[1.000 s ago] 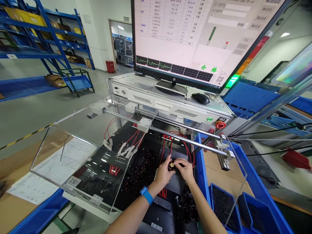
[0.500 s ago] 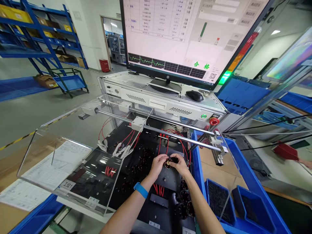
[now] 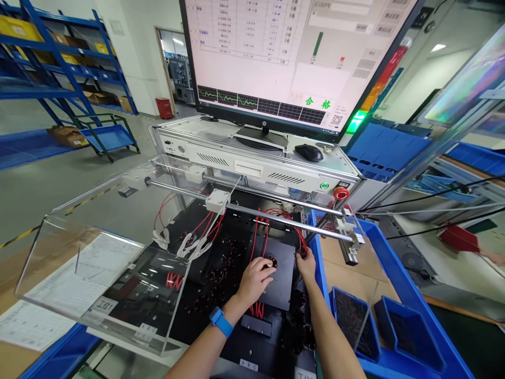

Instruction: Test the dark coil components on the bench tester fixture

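- Left hand (image 3: 257, 279): fingers bent and closed on a small wound coil (image 3: 273, 261), its brass-coloured centre at the fingertips.
- Coil position: at the left hand's fingertips, on the far side of that hand, over the dark plate (image 3: 282, 281); whether its underside bears on the plate cannot be told.
- Right hand (image 3: 307, 266): to the right of the coil and apart from it, fingers curled at the plate's right edge, beside the red wires (image 3: 302, 239). Whether it grips a wire cannot be told; the fingertips are partly hidden.
- Left of the left hand: loose wound coils (image 3: 231, 255) on the black bench surface; farther left, white-sleeved leads (image 3: 193, 245) and a clear cover (image 3: 84, 300).
- Nearer the wearer than the left hand: bunched red cables (image 3: 258, 309).
- Nearer the wearer than the right hand: a dark cluster of coils (image 3: 299, 326), beside the right forearm.
- Right of the right hand: a large blue bin (image 3: 398, 273) holding smaller blue trays (image 3: 410, 337).
- Beyond both hands: a monitor (image 3: 276, 63) showing green characters.
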{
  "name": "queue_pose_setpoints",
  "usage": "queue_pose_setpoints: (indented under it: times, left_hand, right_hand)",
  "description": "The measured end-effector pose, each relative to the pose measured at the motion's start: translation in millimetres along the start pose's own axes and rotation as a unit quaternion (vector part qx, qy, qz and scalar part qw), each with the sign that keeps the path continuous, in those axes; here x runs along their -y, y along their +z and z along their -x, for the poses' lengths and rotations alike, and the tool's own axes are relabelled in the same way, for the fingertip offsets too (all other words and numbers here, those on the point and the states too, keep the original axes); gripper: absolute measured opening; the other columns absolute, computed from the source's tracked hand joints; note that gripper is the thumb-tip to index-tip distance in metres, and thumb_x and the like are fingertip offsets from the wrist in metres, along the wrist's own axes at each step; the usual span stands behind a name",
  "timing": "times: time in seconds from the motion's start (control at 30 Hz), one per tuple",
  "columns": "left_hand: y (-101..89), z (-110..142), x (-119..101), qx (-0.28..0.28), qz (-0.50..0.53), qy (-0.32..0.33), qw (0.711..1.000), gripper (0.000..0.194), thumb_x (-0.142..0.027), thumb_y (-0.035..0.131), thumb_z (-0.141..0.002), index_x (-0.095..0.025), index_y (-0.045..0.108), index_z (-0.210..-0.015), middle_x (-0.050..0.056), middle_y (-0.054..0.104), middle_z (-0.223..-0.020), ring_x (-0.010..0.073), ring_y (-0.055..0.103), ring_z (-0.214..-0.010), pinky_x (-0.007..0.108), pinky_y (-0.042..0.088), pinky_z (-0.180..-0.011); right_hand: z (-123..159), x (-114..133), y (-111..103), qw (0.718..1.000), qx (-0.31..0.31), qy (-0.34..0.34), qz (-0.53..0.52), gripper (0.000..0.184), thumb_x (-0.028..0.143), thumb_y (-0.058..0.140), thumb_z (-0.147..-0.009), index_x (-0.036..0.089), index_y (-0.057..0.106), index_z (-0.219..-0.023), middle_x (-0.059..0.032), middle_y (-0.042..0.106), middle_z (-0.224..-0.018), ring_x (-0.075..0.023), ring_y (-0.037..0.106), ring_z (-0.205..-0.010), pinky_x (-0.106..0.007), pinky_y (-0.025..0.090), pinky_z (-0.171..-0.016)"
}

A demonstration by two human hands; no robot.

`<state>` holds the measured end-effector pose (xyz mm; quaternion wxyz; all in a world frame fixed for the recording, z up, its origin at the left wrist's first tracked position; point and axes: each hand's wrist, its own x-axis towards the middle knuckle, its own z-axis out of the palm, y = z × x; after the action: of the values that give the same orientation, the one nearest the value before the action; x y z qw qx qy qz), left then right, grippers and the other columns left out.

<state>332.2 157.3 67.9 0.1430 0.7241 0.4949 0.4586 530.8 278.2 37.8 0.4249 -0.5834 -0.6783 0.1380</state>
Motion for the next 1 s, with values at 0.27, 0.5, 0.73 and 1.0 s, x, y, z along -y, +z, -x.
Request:
queue_pose_setpoints:
  times: [0.27, 0.5, 0.73, 1.0]
  left_hand:
    - [20.7, 0, -8, 0.046, -0.118, 0.077, 0.989, 0.022, -0.019, 0.044, -0.087, -0.025, 0.066, -0.088, 0.002, 0.06, -0.076, 0.0159, 0.052, -0.083, 0.031, 0.042, -0.075]
    - [25.6, 1, -10, 0.088, -0.179, 0.133, 0.971, 0.018, -0.019, 0.047, -0.086, -0.025, 0.063, -0.089, 0.0, 0.058, -0.079, 0.016, 0.05, -0.084, 0.032, 0.043, -0.074]
    - [2.9, 8, -7, -0.032, -0.057, 0.057, 0.996, 0.023, -0.01, 0.045, -0.085, -0.019, 0.061, -0.099, 0.004, 0.061, -0.097, 0.0148, 0.052, -0.098, 0.03, 0.046, -0.088]
    - [4.0, 4, -7, -0.051, -0.032, 0.107, 0.992, 0.013, -0.014, 0.052, -0.083, -0.016, 0.065, -0.081, 0.003, 0.067, -0.08, 0.0148, 0.059, -0.083, 0.03, 0.052, -0.078]
  right_hand:
    - [31, 71, -25, 0.975, 0.119, 0.063, 0.175, 0.031, 0.028, 0.048, -0.071, 0.022, 0.05, -0.101, -0.0015, 0.057, -0.079, -0.0176, 0.055, -0.07, -0.026, 0.034, -0.053]
    - [57, 75, -22, 0.96, 0.137, 0.095, 0.223, 0.045, 0.047, 0.045, -0.08, 0.019, 0.04, -0.115, -0.0091, 0.052, -0.109, -0.0235, 0.053, -0.099, -0.029, 0.042, -0.065]
    - [78, 69, -40, 0.932, 0.186, 0.112, 0.291, 0.045, 0.052, 0.039, -0.082, 0.018, 0.045, -0.111, -0.0103, 0.059, -0.097, -0.0252, 0.06, -0.081, -0.03, 0.04, -0.058]
    - [22, 83, -50, 0.924, 0.203, 0.276, -0.169, 0.048, 0.064, 0.056, -0.063, 0.019, 0.053, -0.079, -0.0019, 0.059, -0.067, -0.016, 0.052, -0.053, -0.026, 0.036, -0.046]
